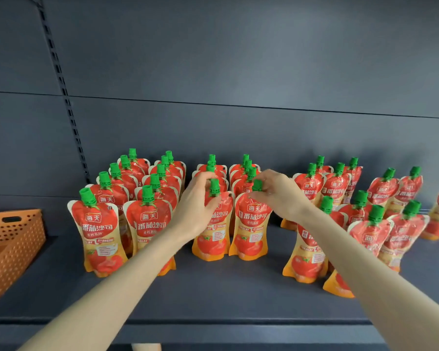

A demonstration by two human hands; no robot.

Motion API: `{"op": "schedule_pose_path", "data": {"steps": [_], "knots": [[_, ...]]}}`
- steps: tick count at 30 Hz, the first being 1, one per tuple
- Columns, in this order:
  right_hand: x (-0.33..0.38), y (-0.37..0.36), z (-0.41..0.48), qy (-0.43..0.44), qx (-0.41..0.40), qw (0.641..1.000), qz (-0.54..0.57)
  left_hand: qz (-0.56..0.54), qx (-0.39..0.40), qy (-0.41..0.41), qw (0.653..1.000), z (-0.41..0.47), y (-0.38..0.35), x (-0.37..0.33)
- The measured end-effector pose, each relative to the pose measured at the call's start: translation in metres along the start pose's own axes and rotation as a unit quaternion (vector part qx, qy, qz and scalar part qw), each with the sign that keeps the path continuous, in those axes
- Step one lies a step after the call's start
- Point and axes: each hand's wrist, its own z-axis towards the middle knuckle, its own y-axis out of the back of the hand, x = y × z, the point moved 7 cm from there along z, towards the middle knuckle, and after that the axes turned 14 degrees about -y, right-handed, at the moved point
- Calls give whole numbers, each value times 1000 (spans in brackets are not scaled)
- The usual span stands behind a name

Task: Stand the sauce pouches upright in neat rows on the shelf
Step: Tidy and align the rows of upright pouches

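Pouches (99,224) are standing on the shelf (213,295) in four neat rows right of the basket (10,239); my left hand (195,206) and right hand (279,193) are each pinching a front cap (214,186); farther right, ragged ones are waiting.

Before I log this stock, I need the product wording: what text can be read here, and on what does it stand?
"海天": red badge on the front left pouch, repeated on other pouches.
"番茄沙司": large white characters under that badge, also on the centre pouch whose cap the right hand pinches.
Smaller print and white panels lower on the pouches: too blurred to read.
Orange basket: no text.
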Motion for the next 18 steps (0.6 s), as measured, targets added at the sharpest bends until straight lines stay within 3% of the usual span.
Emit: {"op": "schedule_pose_path", "data": {"steps": [4, 7, 13, 18], "knots": [[-16, -3, -20, -26, -74, 980, 183, 8, -125, -18, 992, -29, 1, -2], [-25, -18, -33, -38, -112, 965, 236, -9, -170, -14, 985, -56, -10, -7], [-54, -62, -47, -100, -105, 923, 356, -34, -191, 66, 979, -90, -40, 6], [-83, -95, -55, -150, -85, 924, 341, -32, -160, 187, 969, -99, -59, 31]]}}
